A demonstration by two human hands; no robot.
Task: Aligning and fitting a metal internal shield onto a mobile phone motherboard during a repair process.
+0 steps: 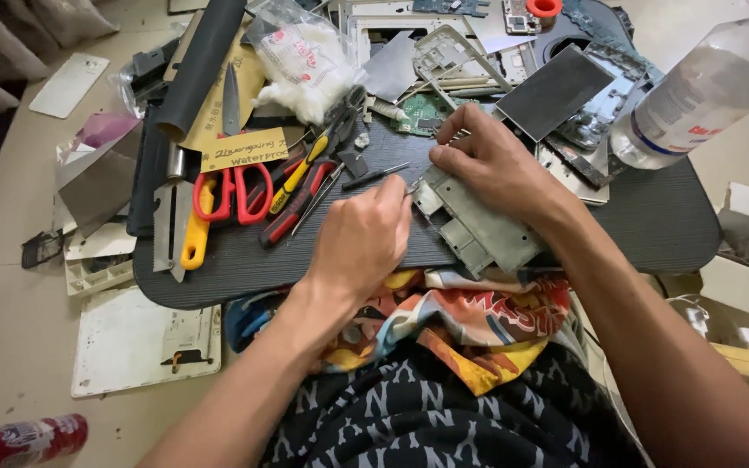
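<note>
Cluttered dark table (652, 217) over a pale floor, seen from above; person seated at 6 o'clock, patterned cloth on lap.

Left hand (361, 238): centre of table, fingers clenched around a thin tool whose tip shows at the hand's 1 o'clock, touching the top corner of the grey casing (478, 227).

Right hand (496, 165): lies on the casing's upper end, fingers curled and pressing it down onto the table.

Casing: flat grey metal part, tilted, running from centre towards 5 o'clock, partly under the right wrist.

At 9 o'clock of the left hand: red scissors (236, 192), pliers (301, 195) with red-and-yellow grips, yellow-handled knife (179, 225).

At 12 o'clock: green circuit board (422, 111), cotton bag (305, 65).

At 2 o'clock: clear bottle (704, 87).

Floor, 7 o'clock: red can (23, 439).
</note>
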